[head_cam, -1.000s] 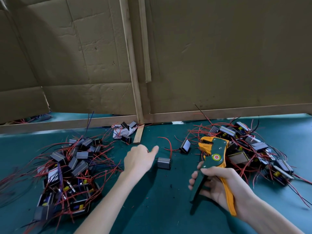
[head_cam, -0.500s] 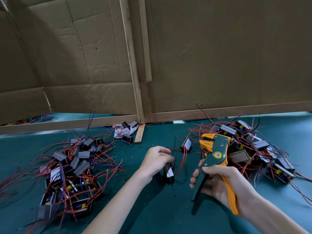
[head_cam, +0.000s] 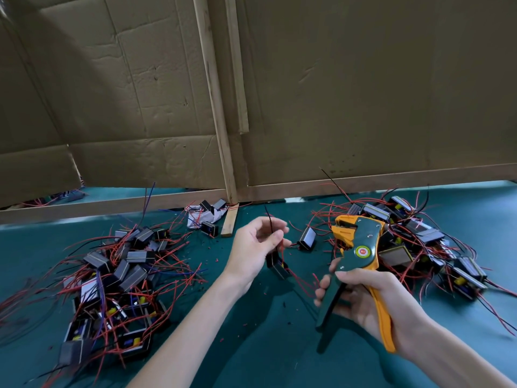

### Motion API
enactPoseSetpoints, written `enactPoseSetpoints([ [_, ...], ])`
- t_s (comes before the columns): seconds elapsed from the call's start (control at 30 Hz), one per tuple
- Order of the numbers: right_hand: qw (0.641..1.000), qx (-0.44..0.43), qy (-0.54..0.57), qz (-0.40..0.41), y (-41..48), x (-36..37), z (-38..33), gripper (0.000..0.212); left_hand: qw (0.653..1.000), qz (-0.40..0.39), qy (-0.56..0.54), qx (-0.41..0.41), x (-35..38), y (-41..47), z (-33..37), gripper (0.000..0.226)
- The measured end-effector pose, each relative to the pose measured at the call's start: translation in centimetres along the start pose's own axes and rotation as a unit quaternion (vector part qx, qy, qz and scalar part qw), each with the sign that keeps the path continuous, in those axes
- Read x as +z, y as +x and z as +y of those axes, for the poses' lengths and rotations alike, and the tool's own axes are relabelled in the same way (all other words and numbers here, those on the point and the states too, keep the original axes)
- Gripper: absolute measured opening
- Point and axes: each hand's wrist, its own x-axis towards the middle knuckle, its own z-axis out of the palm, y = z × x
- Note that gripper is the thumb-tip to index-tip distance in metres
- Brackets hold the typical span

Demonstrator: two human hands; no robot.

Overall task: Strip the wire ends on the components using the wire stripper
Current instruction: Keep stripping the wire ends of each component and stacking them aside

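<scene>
We've got the left hand [head_cam: 251,247] pinching a thin black wire [head_cam: 270,225], its little component [head_cam: 275,263] hanging just under the fingers over the green mat [head_cam: 251,345]. The right hand [head_cam: 363,301] is wrapped round the wire stripper [head_cam: 361,249] handles. That lead looks light and floppy, so we'd pinch near the tip to stop it bending away.

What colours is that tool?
The wire stripper is dark green and orange; head view.

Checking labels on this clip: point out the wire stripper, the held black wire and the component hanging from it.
wire stripper [head_cam: 359,256]: head view, green body at the pivot.
black wire [head_cam: 270,224]: head view, straight stretch above the pinch.
component [head_cam: 278,266]: head view, dark side face.
</scene>
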Motion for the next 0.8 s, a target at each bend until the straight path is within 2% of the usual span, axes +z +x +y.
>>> enactPoseSetpoints([
  [0.1,1.0,-0.018,-0.02,-0.008,0.0,-0.1,-0.1,0.025,0.999,-0.012,-0.027,0.012,-0.1,-0.1,1.5,0.022],
  [0.23,0.998,-0.028,-0.053,-0.034,-0.1,0.0,-0.4,0.032,0.998,-0.038,0.028,0.036,-0.4,-0.3,3.4,0.012],
  [0.33,0.995,-0.029,-0.071,-0.062,-0.3,0.1,-0.5,0.021,0.997,-0.046,0.038,0.058,-0.3,-0.8,4.3,0.016],
  [0.4,0.992,-0.023,-0.084,-0.087,-0.4,0.1,-0.5,0.023,0.995,-0.059,0.04,0.064,-0.1,-1.0,4.6,0.015],
  [0.63,0.982,0.001,-0.097,-0.164,-0.4,0.0,-0.4,0.04,0.992,-0.107,0.036,0.054,0.5,-1.3,4.9,0.016],
  [0.7,0.978,0.0,-0.106,-0.181,-0.5,0.0,-0.5,0.041,0.992,-0.117,0.02,0.041,0.6,-1.4,4.9,0.008],
  [0.8,0.975,-0.003,-0.116,-0.191,-0.6,0.1,-0.6,0.037,0.991,-0.133,0.015,0.023,0.8,-1.5,4.9,0.012],
])
